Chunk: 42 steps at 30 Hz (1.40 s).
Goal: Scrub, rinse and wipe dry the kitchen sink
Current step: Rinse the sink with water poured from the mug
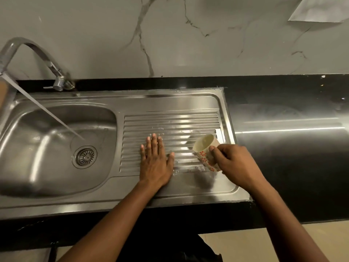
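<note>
sink [56, 167]: brushed steel, wet | counter [292, 167]: glossy black stone | cup [204, 150]: perhaps ceramic

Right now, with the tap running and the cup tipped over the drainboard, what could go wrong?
1. The right hand holds the cup tilted over the wet drainboard; it could slip from the grip and crack.
2. The tap runs unattended into the basin, so water may be wasted or splash.
3. The left hand lies flat on wet ridges and might slide.

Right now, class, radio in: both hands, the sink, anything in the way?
Left hand flat, open on the ribbed drainboard. Right hand tipping a floral cup over it. Tap running into the basin. Nothing blocking.
</note>
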Tool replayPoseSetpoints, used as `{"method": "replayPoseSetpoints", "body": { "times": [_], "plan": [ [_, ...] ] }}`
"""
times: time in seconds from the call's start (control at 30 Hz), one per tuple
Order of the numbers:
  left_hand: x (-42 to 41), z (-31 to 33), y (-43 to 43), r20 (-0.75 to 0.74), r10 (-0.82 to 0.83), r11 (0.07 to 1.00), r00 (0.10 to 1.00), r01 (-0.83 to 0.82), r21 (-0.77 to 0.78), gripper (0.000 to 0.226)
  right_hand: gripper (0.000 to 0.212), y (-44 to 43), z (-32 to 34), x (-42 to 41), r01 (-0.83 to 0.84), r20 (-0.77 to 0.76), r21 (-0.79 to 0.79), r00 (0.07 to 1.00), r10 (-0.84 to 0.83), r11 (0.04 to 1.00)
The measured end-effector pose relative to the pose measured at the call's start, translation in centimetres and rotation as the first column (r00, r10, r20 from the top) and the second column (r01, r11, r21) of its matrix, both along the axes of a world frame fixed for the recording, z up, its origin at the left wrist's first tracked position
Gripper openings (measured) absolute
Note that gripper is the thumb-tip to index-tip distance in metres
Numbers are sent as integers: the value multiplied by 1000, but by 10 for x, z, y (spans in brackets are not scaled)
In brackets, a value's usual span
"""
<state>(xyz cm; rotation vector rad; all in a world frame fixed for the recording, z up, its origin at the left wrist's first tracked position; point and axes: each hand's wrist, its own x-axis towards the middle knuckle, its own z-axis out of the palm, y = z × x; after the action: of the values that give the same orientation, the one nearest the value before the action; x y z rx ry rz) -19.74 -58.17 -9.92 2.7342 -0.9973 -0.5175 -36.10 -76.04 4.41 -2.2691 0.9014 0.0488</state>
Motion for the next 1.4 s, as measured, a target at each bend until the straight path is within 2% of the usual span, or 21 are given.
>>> {"method": "replayPoseSetpoints", "body": {
  "times": [0.13,0.2,0.27,0.33,0.43,0.5,0.57,0.7,0.8,0.9,1.03,1.2,1.27,1.33,1.4],
  "plan": [
    [-11,-5,-16,35,-261,964,965,262,-53,71,47,5,0,36,-113,10,-41,993,114,993],
    [1,-8,-16,53,-279,959,959,281,-42,68,48,10,1,51,-167,21,-63,985,169,984],
    [19,-10,-9,50,-161,986,986,163,-27,73,46,13,0,60,-196,24,-40,980,197,980],
    [39,-11,8,62,12,1000,998,-12,-5,73,43,12,-3,63,-170,65,69,984,166,983],
    [64,-9,40,60,209,976,976,-212,57,76,38,7,-6,56,-35,160,308,987,-16,951],
    [70,-8,46,72,280,954,957,-286,93,79,35,3,-4,45,54,182,423,973,-143,904],
    [61,-6,32,106,254,960,962,-263,91,80,34,-3,-1,32,106,185,448,960,-209,888],
    [21,-3,-32,76,-4,999,997,7,-35,72,33,-22,4,12,184,150,393,954,-261,901],
    [-4,-3,-96,39,-232,967,972,234,-101,73,35,-41,7,12,210,101,300,963,-250,930],
    [-12,-5,-141,28,-351,928,936,352,-122,72,36,-64,2,28,161,28,125,986,-166,979],
    [-8,-11,-147,68,-359,923,931,365,-122,70,40,-85,-6,55,30,-43,-26,999,-32,999],
    [16,-15,-116,111,-232,960,966,246,-134,70,42,-85,-8,84,-162,-62,-142,986,155,976],
    [28,-18,-97,112,-165,978,980,178,-113,71,40,-82,-9,87,-176,-17,-63,984,176,982],
    [36,-18,-76,94,-45,996,995,52,-79,72,37,-78,-7,81,-122,86,135,990,111,983],
    [39,-15,-60,80,82,996,993,-78,-49,74,33,-73,-4,68,-62,193,353,981,-7,934]
  ]
}}
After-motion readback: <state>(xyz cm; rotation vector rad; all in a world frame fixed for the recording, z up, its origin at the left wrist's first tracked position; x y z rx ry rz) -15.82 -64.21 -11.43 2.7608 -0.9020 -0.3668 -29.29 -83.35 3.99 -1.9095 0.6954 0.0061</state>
